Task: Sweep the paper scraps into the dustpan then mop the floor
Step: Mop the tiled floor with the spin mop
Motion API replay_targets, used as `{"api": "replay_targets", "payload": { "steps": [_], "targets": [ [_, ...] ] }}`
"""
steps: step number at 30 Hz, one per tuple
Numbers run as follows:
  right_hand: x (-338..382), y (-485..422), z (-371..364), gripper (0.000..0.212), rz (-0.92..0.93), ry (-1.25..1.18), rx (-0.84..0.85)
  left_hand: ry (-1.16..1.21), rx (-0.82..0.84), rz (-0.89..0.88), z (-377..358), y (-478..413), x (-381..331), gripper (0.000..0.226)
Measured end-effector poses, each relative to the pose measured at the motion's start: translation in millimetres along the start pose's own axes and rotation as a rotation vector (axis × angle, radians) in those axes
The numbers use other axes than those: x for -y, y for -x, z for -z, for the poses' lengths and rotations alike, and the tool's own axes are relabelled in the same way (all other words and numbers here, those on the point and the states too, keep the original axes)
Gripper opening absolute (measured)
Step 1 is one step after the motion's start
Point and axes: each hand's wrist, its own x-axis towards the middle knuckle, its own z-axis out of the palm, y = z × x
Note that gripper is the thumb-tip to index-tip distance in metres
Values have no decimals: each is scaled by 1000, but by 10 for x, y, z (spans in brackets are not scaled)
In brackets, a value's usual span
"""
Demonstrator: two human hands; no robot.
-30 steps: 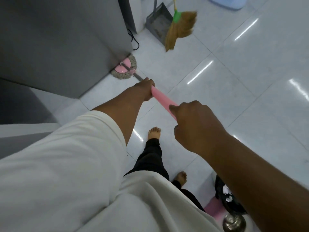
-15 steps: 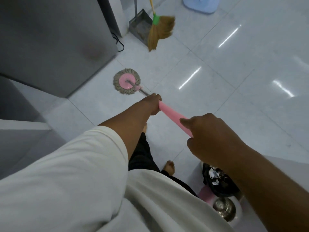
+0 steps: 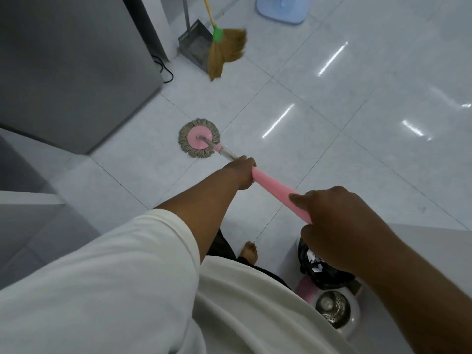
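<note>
A round mop head with a pink disc and grey strands lies flat on the white tiled floor. Its pink handle runs back toward me. My left hand grips the handle low down, where the pink sleeve meets the metal rod. My right hand grips the upper end of the handle. A straw broom with a green collar leans beside a grey dustpan at the far wall. No paper scraps show on the floor.
A grey cabinet stands on the left, a black cable at its corner. A bin with a black bag and a mop bucket's metal spinner basket sit by my bare foot. A light blue base stands far back.
The mop head has been pulled out from against the grey cabinet toward me and to the right. Both hands kept their grip on the handle.
</note>
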Motion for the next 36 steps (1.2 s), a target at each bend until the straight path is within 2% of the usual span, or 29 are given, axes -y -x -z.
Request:
{"api": "replay_targets", "payload": {
  "steps": [8, 13, 24, 28, 36],
  "targets": [
    [209, -633, 206, 39, 42, 8, -13, 41, -14, 22, 426, -358, 433, 40],
    [518, -1327, 268, 51, 49, -51, -54, 15, -4, 68, 880, -728, 969, 44],
    [1147, -2888, 706, 45, 68, -57, -119, 4, -30, 102, 2068, -1562, 2118, 46],
    [1061, -3008, 850, 49, 5, -127, -121, 24, -27, 104, 2162, -1677, 2138, 42],
    [1080, -2559, 575, 36, 110, -78, -106, -43, -30, 191, 1911, -1311, 1872, 53]
  ]
}}
